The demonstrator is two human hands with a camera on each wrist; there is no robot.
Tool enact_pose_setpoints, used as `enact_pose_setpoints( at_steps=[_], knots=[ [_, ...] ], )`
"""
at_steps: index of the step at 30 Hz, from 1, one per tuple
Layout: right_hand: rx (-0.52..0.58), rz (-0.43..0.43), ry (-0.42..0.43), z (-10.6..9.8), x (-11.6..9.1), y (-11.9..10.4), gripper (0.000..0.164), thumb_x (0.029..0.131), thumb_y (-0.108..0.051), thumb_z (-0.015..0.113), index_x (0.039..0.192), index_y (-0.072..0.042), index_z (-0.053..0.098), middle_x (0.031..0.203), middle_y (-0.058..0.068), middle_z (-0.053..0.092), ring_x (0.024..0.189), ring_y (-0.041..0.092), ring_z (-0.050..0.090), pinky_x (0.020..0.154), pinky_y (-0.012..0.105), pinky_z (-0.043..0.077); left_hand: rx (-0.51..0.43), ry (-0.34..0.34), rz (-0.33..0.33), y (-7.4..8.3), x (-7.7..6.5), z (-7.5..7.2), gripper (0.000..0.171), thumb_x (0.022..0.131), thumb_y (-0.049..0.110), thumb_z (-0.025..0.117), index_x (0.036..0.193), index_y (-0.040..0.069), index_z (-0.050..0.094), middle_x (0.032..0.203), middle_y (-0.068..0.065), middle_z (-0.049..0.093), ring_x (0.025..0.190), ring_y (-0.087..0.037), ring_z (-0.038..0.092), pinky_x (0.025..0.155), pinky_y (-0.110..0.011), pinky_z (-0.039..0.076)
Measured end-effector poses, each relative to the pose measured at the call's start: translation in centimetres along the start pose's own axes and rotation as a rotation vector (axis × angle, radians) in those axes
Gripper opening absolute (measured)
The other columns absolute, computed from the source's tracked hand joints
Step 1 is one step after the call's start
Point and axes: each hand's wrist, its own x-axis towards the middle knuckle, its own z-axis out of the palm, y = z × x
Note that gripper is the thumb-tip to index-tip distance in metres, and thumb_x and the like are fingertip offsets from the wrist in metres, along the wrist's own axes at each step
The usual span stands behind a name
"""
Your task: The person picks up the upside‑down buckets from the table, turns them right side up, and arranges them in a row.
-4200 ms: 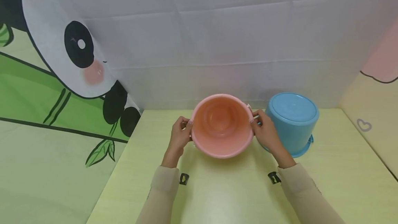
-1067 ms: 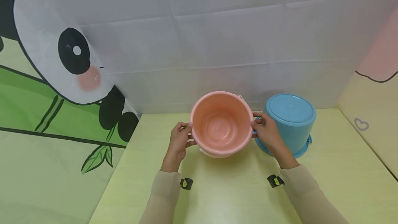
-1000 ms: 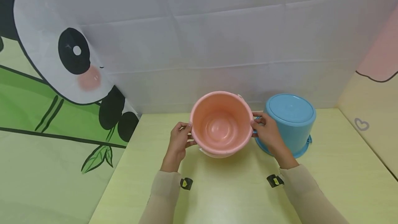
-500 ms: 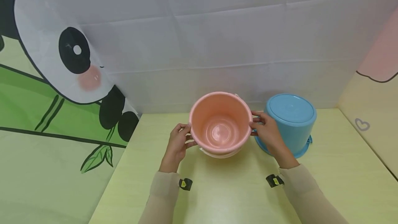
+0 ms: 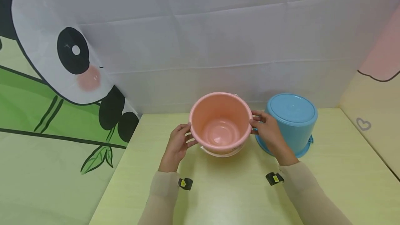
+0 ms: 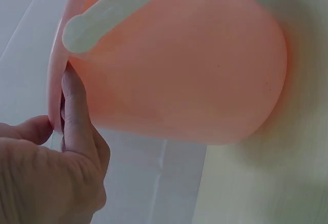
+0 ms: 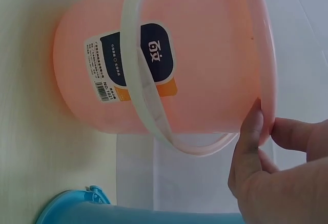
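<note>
A pink plastic bucket is upright with a slight tilt, its mouth facing up and toward me. My left hand pinches the rim on the left between thumb and fingers. On the opposite side, the rim is pinched by my right hand. The white handle hangs round the outside of the bucket, and a printed label shows in the right wrist view. Whether the bucket's base touches the table cannot be told. Just right of my right hand, a blue bucket stands upside down.
Beneath everything is a pale yellow table. A whitish cloth backdrop rises behind it, with a panda print on the left. The blue bucket's rim and handle lie against the tabletop.
Over the last seconds the pink bucket has tipped so its mouth faces more upward, and it has shifted slightly left. Both hands keep their hold on the rim. The blue bucket has stayed put.
</note>
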Motion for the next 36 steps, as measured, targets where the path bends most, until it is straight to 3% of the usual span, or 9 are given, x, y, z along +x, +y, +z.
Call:
enact_pose_setpoints(
  at_steps=[13,23,29,36],
  knots=[
    [0.078,0.044,0.0,0.0,1.2,0.2,0.049,0.112,-0.014,0.053,0.157,0.003,0.044,0.143,0.027,0.054,0.106,0.015,0.068,0.084,0.022,0.061,-0.041,-0.025,-0.005,0.0,0.9,-0.2,0.026,0.112,0.014,0.054,0.128,-0.006,0.055,0.113,-0.009,0.058,0.086,-0.014,0.066,0.077,-0.027,0.064],
    [0.104,0.049,0.01,0.5,2.0,0.1,0.047,0.112,-0.013,0.053,0.156,0.003,0.045,0.142,0.028,0.054,0.116,0.027,0.067,0.084,0.024,0.062,-0.058,0.004,-0.021,0.3,1.8,-0.3,0.024,0.112,0.012,0.053,0.129,-0.004,0.057,0.119,-0.012,0.058,0.092,-0.017,0.067,0.079,-0.027,0.064],
    [0.102,0.061,0.032,0.6,2.6,0.1,0.046,0.112,-0.011,0.052,0.155,0.004,0.046,0.141,0.028,0.054,0.112,0.025,0.067,0.083,0.023,0.062,-0.069,0.008,-0.027,0.4,2.1,-0.2,0.027,0.112,0.013,0.053,0.133,-0.004,0.055,0.126,-0.015,0.056,0.093,-0.016,0.066,0.08,-0.027,0.063],
    [0.077,0.074,0.057,1.0,3.1,0.1,0.046,0.112,-0.013,0.051,0.155,0.003,0.046,0.143,0.028,0.055,0.12,0.035,0.065,0.082,0.023,0.062,-0.091,0.019,-0.026,0.2,2.5,-0.2,0.029,0.112,0.013,0.053,0.135,-0.006,0.054,0.124,-0.014,0.056,0.092,-0.017,0.066,0.079,-0.026,0.063]
  ],
)
